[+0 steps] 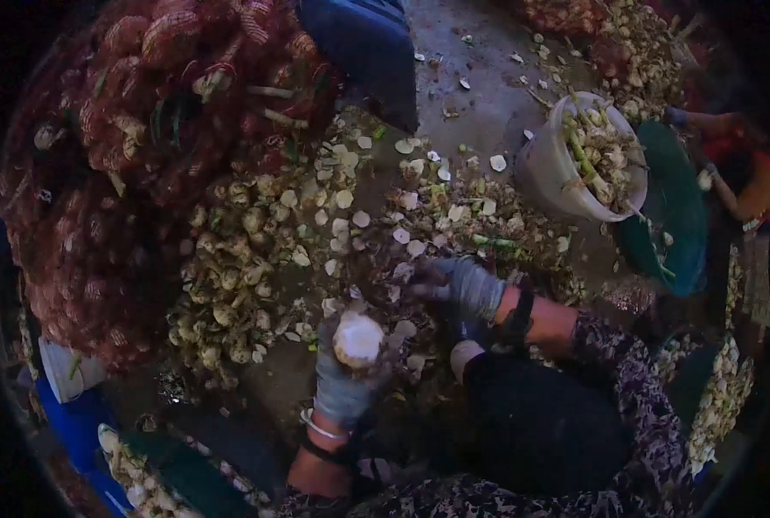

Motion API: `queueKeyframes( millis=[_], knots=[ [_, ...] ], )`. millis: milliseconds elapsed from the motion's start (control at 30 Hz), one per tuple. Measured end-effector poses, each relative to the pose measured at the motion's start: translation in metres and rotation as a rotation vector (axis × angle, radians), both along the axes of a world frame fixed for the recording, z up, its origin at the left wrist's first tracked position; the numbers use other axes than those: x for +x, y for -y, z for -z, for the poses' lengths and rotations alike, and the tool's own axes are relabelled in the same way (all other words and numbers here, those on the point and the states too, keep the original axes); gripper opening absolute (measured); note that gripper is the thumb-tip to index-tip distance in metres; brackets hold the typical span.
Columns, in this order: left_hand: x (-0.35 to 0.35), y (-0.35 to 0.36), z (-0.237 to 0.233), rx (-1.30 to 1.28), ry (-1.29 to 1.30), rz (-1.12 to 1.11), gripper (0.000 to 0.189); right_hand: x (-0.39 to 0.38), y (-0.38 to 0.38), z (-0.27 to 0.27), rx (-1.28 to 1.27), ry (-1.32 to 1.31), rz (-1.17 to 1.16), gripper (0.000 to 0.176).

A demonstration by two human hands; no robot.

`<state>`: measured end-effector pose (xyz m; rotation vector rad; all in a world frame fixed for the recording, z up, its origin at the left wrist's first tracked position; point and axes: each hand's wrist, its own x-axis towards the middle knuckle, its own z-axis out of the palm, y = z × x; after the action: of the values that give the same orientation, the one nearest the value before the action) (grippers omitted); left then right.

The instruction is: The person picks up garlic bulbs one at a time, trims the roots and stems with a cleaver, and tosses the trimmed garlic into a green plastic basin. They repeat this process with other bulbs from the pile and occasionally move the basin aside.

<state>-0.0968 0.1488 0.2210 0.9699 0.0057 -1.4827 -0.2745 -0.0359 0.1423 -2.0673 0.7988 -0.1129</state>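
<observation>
A pale, round garlic bulb [358,339] with a white cut face is in my left hand [343,380], which wears a grey glove and is closed round it from below. My right hand [458,285], gloved too, reaches over the scattered peels to the right of the bulb. Its fingers are dark and blurred, so what they hold, if anything, cannot be made out. Round white slices and peels [361,219] cover the ground beyond both hands. A heap of garlic bulbs [238,268] lies to the left of them.
Red mesh sacks [126,198] of garlic fill the left side. A white bucket [540,168] of garlic and stalks stands at the upper right, beside a green basin [674,207]. Another person's arm [717,125] shows at the far right. A blue object [368,52] is at the top.
</observation>
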Motion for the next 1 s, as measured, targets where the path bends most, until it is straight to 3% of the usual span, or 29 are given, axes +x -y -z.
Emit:
queueKeyframes(
  millis=[33,67,100,133,200,267,300,333,367,433,467,500,533,567,633,667,733,767,800,833,900,967,1000],
  knots=[
    [-0.002,0.003,0.016,0.009,-0.005,-0.006,0.072,0.009,-0.009,-0.006,0.289,0.097,-0.003,0.045],
    [-0.001,0.005,0.037,-0.033,0.647,0.194,0.071,0.015,-0.017,-0.013,0.585,0.199,0.007,0.049],
    [0.0,0.004,0.047,-0.088,1.301,0.402,0.072,0.019,-0.021,-0.027,0.594,0.203,0.014,0.049],
    [-0.001,0.004,0.047,-0.087,1.304,0.398,0.072,0.025,-0.019,-0.045,0.542,0.135,-0.055,0.051],
    [-0.013,0.008,0.049,-0.252,1.28,0.185,0.061,0.028,-0.016,-0.051,0.472,0.067,-0.133,0.054],
    [-0.014,0.014,0.047,-0.331,1.263,0.076,0.056,0.022,-0.025,-0.039,0.467,0.419,0.017,0.054],
    [-0.012,0.014,0.04,-0.188,0.934,0.048,0.05,0.021,-0.018,-0.046,0.257,0.303,-0.072,0.05],
    [-0.009,0.013,0.037,-0.047,0.602,0.017,0.045,0.019,-0.021,-0.043,0.267,0.3,-0.077,0.05],
    [-0.005,0.013,0.043,-0.043,0.601,0.012,0.045,0.018,-0.022,-0.04,0.265,0.23,-0.142,0.05],
    [0.003,0.018,0.073,-0.252,0.273,0.351,0.041,0.018,-0.016,-0.047,0.249,0.153,-0.21,0.051],
    [0.006,0.011,0.094,-0.259,0.267,0.347,0.041,0.017,-0.012,-0.058,0.11,0.031,-0.301,0.049],
    [0.009,-0.003,0.118,-0.176,0.439,0.305,0.039,0.017,-0.01,-0.066,-0.026,-0.09,-0.388,0.047],
    [0.009,-0.007,0.12,-0.088,0.611,0.262,0.038,0.015,-0.01,-0.071,-0.025,-0.095,-0.389,0.047],
    [0.008,-0.01,0.123,-0.087,0.609,0.261,0.038,0.013,-0.009,-0.074,-0.062,-0.052,-0.382,0.045],
    [0.009,-0.005,0.096,0.023,0.228,0.209,0.037,0.01,-0.01,-0.074,-0.093,-0.004,-0.38,0.043],
    [0.013,-0.004,0.086,0.027,0.236,0.204,0.037,0.009,-0.008,-0.073,-0.041,-0.103,-0.386,0.043],
    [0.024,-0.006,0.064,-0.143,1.364,0.512,0.039,0.008,-0.005,-0.067,0.007,-0.188,-0.4,0.043],
    [0.026,-0.013,0.046,-0.132,1.383,0.503,0.039,0.008,0.0,-0.058,0.017,-0.321,-0.325,0.043],
    [0.026,-0.022,0.026,0.044,1.093,0.371,0.037,0.008,0.006,-0.045,0.022,-0.446,-0.254,0.043],
    [0.029,-0.034,0.014,0.203,0.797,0.232,0.036,-0.005,0.012,-0.022,0.048,-0.34,-0.185,0.041],
    [0.063,-0.07,0.002,0.01,1.246,0.258,0.037,-0.018,0.009,-0.012,0.078,-0.234,-0.05,0.038],
    [0.092,-0.098,-0.057,-0.297,0.335,-0.545,0.046,-0.019,0.008,-0.012,0.083,-0.216,0.006,0.036],
    [0.117,-0.115,-0.08,-0.29,0.351,-0.549,0.046,-0.024,0.013,-0.001,0.068,-0.3,0.01,0.034]
  ],
)
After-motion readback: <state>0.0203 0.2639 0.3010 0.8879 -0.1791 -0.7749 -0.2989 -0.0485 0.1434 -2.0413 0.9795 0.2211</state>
